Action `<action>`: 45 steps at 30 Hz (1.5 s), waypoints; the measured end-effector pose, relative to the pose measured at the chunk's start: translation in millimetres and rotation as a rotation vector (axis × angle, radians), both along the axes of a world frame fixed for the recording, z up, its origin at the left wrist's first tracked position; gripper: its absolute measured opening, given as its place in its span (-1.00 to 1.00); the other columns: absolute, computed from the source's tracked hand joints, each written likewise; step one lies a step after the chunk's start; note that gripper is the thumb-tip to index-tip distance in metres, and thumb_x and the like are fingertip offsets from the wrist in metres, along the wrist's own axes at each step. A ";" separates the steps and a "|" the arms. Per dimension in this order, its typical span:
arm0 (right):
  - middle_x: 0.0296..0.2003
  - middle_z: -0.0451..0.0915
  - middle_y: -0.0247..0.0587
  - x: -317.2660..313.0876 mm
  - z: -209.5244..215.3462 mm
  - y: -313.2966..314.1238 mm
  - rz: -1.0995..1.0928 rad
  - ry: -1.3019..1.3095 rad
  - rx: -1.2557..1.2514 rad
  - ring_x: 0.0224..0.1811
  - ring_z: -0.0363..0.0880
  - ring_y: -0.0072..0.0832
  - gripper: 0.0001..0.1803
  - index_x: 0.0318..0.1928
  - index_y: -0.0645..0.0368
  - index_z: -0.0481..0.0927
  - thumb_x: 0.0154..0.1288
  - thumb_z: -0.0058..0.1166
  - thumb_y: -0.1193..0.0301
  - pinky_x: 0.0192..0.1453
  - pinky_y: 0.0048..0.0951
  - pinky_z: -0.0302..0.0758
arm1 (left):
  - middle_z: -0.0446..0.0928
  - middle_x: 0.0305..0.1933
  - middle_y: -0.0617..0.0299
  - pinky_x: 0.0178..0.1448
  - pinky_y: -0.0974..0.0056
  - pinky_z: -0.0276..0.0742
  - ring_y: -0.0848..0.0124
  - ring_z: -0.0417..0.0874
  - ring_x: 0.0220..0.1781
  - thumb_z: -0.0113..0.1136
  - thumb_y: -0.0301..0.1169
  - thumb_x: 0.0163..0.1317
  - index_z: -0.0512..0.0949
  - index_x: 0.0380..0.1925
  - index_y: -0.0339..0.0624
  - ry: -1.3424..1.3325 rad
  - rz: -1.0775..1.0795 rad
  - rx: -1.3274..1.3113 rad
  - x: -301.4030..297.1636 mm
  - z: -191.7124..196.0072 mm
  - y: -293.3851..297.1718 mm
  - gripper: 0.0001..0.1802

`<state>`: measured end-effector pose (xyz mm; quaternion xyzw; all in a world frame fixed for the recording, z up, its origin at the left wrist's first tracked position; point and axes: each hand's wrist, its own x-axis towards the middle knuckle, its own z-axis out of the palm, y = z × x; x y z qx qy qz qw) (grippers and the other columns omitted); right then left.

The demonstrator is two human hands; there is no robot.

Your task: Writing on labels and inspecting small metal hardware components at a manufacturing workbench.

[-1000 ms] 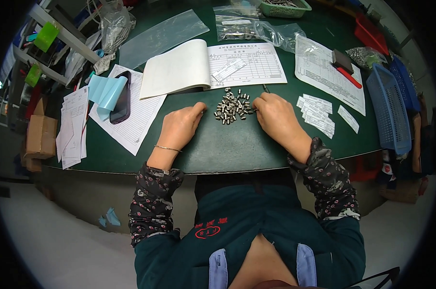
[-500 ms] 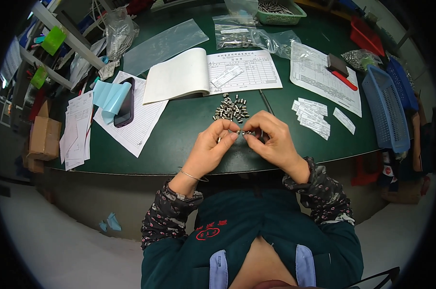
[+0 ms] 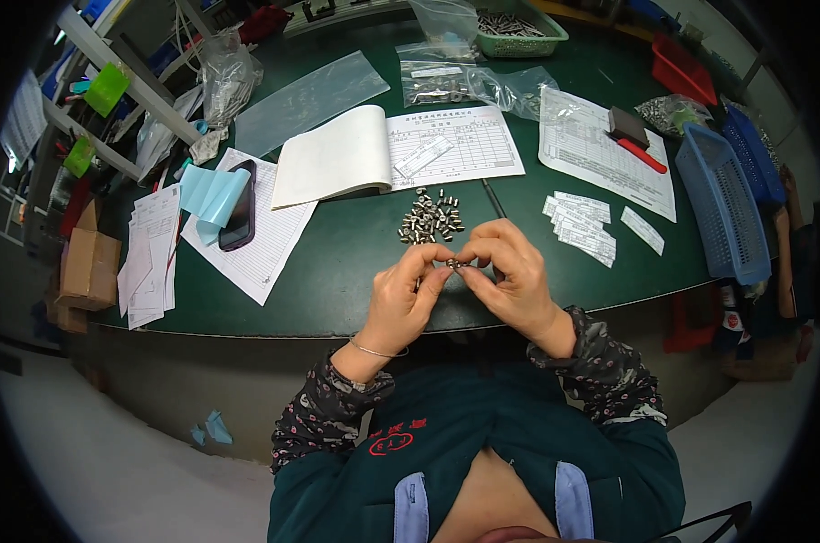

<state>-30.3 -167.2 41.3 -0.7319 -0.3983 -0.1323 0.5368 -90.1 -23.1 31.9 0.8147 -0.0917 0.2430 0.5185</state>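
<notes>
Between the fingertips of both hands is a small shiny metal part (image 3: 452, 263), mostly covered by fingers. My left hand (image 3: 399, 294) pinches it from one side with thumb and forefinger, and a bit of metal also shows by its curled fingers. From the other side, thumb and forefinger of my right hand (image 3: 516, 282) close on the part, so the hands almost meet. Just beyond them a pile of small metal cylinders (image 3: 431, 217) lies loose on the green table (image 3: 338, 271). A dark pen (image 3: 493, 197) rests right of the pile.
An open form book (image 3: 333, 154) lies behind the pile. To the left are a phone (image 3: 238, 213) and a blue mask (image 3: 213, 195). Paper labels (image 3: 580, 226) and a red-handled tool (image 3: 641, 156) lie right, beside a blue basket (image 3: 719, 204). Bagged parts (image 3: 435, 80) sit farther back.
Both hands have come slightly nearer to me. Their fingertips, a little apart before with metal at each, now meet around the small part. The view has shifted slightly.
</notes>
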 end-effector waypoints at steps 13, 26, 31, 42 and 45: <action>-0.46 0.45 -0.23 0.0 1.3 2.4 0.010 -0.080 -0.087 -0.44 0.46 -0.33 -0.82 -0.46 0.20 0.48 -0.18 0.14 0.61 -0.43 -0.43 0.41 | 0.27 -0.67 0.38 -0.68 0.53 0.08 0.62 0.26 -0.68 -0.09 -0.29 0.28 0.37 -0.34 -0.22 0.463 -0.324 -0.803 0.7 -14.2 4.4 -0.79; -0.50 0.42 -0.28 -6.9 -1.6 12.3 0.147 -0.112 -0.172 -0.45 0.44 -0.34 -0.84 -0.49 0.19 0.48 -0.20 0.14 0.59 -0.46 -0.41 0.40 | 0.29 -0.62 0.30 -0.75 0.56 0.06 0.59 0.18 -0.76 -0.23 -0.15 0.33 0.36 -0.35 -0.14 0.879 -0.342 -1.342 -2.7 -19.9 -2.0 -0.69; -0.50 0.42 -0.27 -4.2 -1.0 14.1 0.134 -0.111 -0.147 -0.45 0.45 -0.35 -0.82 -0.49 0.20 0.48 -0.22 0.15 0.60 -0.46 -0.42 0.41 | 0.23 -0.65 0.36 -0.77 0.59 0.00 0.65 0.16 -0.75 -0.18 -0.17 0.32 0.31 -0.42 -0.11 0.870 -0.356 -1.362 -3.9 -20.6 -1.4 -0.73; -0.51 0.45 -0.21 -2.4 -0.7 12.3 0.135 -0.085 -0.137 -0.47 0.45 -0.33 -0.79 -0.46 0.23 0.50 -0.22 0.17 0.65 -0.43 -0.44 0.38 | 0.17 -0.68 0.41 -0.77 0.60 -0.01 0.66 0.13 -0.76 -0.18 -0.24 0.33 0.31 -0.36 -0.09 0.853 -0.401 -1.397 -4.8 -23.8 0.0 -0.81; -0.52 0.45 -0.21 -2.0 -0.9 11.4 0.133 -0.084 -0.133 -0.47 0.45 -0.33 -0.79 -0.46 0.22 0.50 -0.22 0.17 0.65 -0.43 -0.44 0.38 | 0.19 -0.67 0.40 -0.77 0.60 0.00 0.67 0.14 -0.76 -0.18 -0.27 0.33 0.32 -0.31 -0.10 0.844 -0.393 -1.400 -4.6 -23.8 0.1 -0.83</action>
